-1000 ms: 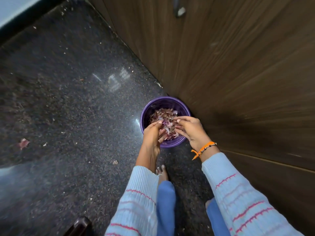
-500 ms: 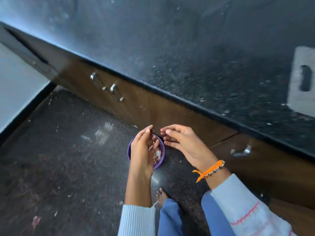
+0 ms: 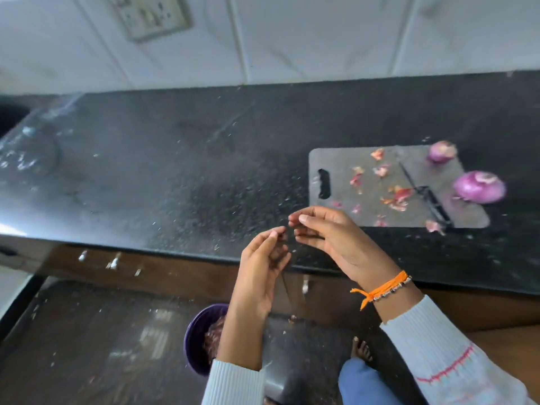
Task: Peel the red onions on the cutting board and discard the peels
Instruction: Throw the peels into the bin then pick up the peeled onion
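A grey cutting board (image 3: 344, 168) lies on the black counter at the right. Two peeled red onions rest at its right side: a large one (image 3: 479, 187) and a smaller one (image 3: 441, 151) at the far corner. Loose peel scraps (image 3: 399, 195) are scattered over the board around a black knife (image 3: 426, 197). On the floor below stands a purple bin (image 3: 194, 343) with peels inside, partly hidden by my left forearm. My left hand (image 3: 261, 267) and right hand (image 3: 324, 232) are raised at the counter's front edge, fingers apart, fingertips near each other, holding nothing visible.
The black granite counter (image 3: 175, 171) stretches left to a wet patch and a dark sink corner. Brown cabinet fronts with metal handles (image 3: 114, 263) run under it. A wall socket (image 3: 152, 16) sits on the white tiles. My bare foot (image 3: 361, 350) stands by the bin.
The view has swung up from the floor bin to the counter. Both hands have lifted out of the bin to the counter's edge, with no peels in them.
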Action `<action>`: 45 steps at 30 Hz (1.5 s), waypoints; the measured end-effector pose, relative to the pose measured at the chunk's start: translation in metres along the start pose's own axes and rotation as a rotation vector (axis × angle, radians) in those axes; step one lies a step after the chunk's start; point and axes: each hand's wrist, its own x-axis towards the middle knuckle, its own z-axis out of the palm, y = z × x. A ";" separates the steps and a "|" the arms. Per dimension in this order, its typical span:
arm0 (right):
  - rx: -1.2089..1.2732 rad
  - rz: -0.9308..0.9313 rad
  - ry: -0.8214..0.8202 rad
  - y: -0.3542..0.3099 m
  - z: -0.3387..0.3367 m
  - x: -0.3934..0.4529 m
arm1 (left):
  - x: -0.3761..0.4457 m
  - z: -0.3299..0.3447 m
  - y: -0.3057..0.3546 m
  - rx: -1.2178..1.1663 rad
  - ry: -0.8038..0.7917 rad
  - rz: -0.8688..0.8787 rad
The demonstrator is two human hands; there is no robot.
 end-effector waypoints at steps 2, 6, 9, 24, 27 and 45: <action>-0.001 -0.022 0.048 -0.011 -0.031 -0.002 | 0.007 0.032 -0.004 0.056 -0.044 -0.009; -0.127 -0.065 0.132 -0.024 -0.087 -0.004 | 0.020 0.083 -0.018 0.145 -0.110 -0.030; -0.289 -0.063 0.216 -0.029 -0.128 -0.003 | 0.028 0.114 -0.030 0.219 -0.132 -0.021; -1.488 -0.045 0.194 -0.043 -0.209 -0.006 | 0.077 0.145 -0.065 1.242 -0.162 0.451; -1.458 0.041 0.158 -0.046 -0.210 -0.004 | 0.082 0.148 -0.063 1.275 -0.194 0.451; -1.270 -0.116 0.394 -0.035 -0.189 0.025 | 0.110 0.145 -0.039 1.667 -0.035 0.342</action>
